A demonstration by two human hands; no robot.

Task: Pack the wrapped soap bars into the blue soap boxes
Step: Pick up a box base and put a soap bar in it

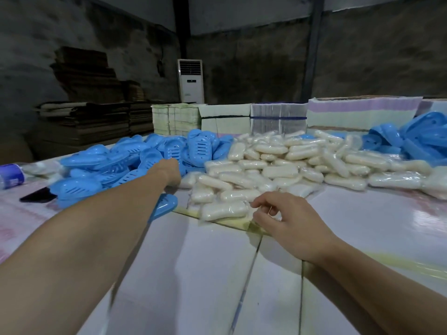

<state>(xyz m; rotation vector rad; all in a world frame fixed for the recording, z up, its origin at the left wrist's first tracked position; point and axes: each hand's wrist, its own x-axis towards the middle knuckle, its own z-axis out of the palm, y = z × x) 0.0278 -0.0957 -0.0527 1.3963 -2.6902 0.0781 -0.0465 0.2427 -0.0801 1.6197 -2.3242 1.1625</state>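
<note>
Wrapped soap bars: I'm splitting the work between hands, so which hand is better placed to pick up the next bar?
Right. The right hand sits at the nearest wrapped soap bar, fingers curled by its wrapper; the left hand reaches into the blue soap boxes.
</note>
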